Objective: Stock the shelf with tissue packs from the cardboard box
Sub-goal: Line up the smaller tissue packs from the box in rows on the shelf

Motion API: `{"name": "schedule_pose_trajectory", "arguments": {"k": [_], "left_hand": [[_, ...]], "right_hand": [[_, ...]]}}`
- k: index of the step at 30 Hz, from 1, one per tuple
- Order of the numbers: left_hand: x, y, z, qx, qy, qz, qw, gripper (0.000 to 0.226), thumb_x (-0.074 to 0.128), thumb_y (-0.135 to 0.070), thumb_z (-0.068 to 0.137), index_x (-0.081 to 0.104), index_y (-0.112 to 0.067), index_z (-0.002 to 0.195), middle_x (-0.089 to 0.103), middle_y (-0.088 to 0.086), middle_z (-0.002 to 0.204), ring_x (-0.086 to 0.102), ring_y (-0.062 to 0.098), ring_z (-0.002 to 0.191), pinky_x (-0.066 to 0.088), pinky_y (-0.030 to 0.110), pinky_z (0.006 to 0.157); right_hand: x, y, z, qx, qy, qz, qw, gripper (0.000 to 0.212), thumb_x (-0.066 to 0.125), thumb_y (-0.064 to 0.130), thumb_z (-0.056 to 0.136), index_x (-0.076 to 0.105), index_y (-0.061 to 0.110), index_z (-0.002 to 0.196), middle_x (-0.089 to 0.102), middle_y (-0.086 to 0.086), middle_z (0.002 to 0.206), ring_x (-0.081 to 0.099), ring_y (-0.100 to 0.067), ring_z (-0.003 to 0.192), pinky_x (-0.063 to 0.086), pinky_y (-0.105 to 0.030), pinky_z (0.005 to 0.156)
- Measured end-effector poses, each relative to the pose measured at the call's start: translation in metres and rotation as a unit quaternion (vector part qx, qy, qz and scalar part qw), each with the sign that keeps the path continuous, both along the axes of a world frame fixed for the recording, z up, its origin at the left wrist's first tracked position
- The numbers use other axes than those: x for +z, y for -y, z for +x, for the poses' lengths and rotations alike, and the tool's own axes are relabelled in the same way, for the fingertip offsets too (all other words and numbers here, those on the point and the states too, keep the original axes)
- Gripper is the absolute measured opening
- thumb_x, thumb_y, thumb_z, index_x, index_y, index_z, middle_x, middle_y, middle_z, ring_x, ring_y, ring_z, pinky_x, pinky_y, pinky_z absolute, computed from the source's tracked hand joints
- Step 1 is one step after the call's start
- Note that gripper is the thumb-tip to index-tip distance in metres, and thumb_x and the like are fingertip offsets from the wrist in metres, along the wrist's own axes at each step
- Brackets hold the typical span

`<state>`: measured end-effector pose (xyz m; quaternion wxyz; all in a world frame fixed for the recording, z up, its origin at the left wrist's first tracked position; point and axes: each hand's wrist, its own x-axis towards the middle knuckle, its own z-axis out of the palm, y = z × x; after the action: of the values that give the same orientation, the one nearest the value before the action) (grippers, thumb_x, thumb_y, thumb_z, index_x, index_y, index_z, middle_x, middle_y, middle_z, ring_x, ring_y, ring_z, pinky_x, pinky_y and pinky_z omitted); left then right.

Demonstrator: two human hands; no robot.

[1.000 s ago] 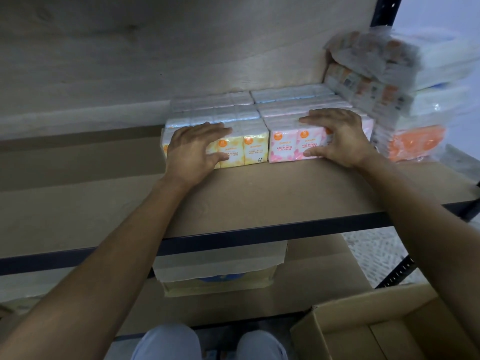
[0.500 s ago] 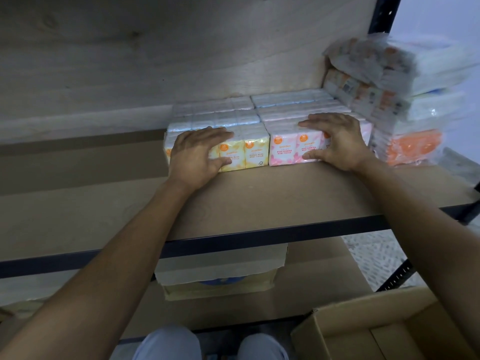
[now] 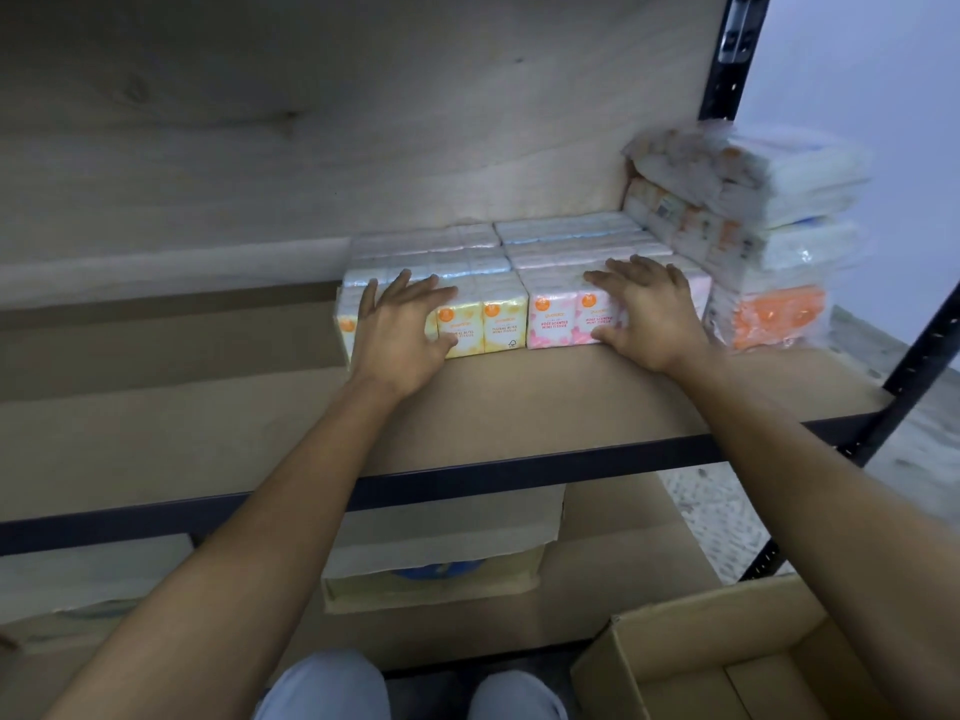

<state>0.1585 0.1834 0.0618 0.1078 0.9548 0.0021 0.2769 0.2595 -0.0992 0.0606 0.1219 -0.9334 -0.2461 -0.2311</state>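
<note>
Head view, only one we've got. Shelf (image 3: 519, 407) board runs L to R across the middle, dark front edge.

Left hand (image 3: 400, 330), approx 11 o'clock from centre: fingers straight and spread flat over the top of the yellow tissue packs (image 3: 488, 324), thumb against their front face. It's open and pressing, not curled round anything. It hides most of the leftmost labels.

Right hand (image 3: 649, 314) at 1 o'clock, same deal: flat fingers on top of the pink tissue packs (image 3: 556, 319), thumb low on the front. It covers the right end of that row.

Yellow and pink rows touch, side by side. More rows sit behind them toward the back wall, but the tops are pale and glossy, so I can't count them or read anything.

At 2 o'clock is a stack of wrapped bundles (image 3: 769, 236) just beside the pink row. It's blurred, with an orange bundle (image 3: 779, 314) at the bottom and the print unreadable.

At 5 o'clock is the cardboard box (image 3: 675, 662), open top, cut off by the bottom edge and partly behind the right forearm. What shows of its floor is bare cardboard.

Below the shelf, approx 6 o'clock, there's a carton (image 3: 441, 543) on the lower shelf, half hidden by the shelf edge. There's something blue in it, can't tell what.

Knees (image 3: 322, 688) at the bottom, cropped.
</note>
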Motion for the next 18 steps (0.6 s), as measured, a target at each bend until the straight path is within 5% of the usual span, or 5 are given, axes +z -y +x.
{"name": "schedule_pose_trajectory", "arguments": {"k": [8, 18], "left_hand": [[-0.004, 0.006, -0.033, -0.02, 0.027, -0.05, 0.998, 0.052, 0.066, -0.03, 0.086, 0.051, -0.027, 0.136, 0.043, 0.002, 0.149, 0.028, 0.024, 0.143, 0.013, 0.042, 0.118], [-0.01, 0.049, -0.092, -0.074, 0.012, -0.145, 0.987, 0.05, 0.06, -0.03, 0.091, 0.048, -0.025, 0.139, 0.045, -0.001, 0.147, 0.033, 0.019, 0.139, 0.019, 0.036, 0.118]], "right_hand": [[0.005, 0.006, -0.031, 0.012, -0.016, 0.035, 0.999, 0.061, 0.07, 0.029, 0.079, 0.048, 0.024, 0.136, 0.043, -0.009, 0.147, 0.032, -0.032, 0.138, 0.023, -0.051, 0.113], [0.0, 0.01, -0.119, 0.033, -0.083, 0.111, 0.99, 0.048, 0.06, 0.037, 0.089, 0.05, 0.023, 0.134, 0.05, 0.0, 0.141, 0.041, -0.019, 0.133, 0.031, -0.034, 0.11]]}}
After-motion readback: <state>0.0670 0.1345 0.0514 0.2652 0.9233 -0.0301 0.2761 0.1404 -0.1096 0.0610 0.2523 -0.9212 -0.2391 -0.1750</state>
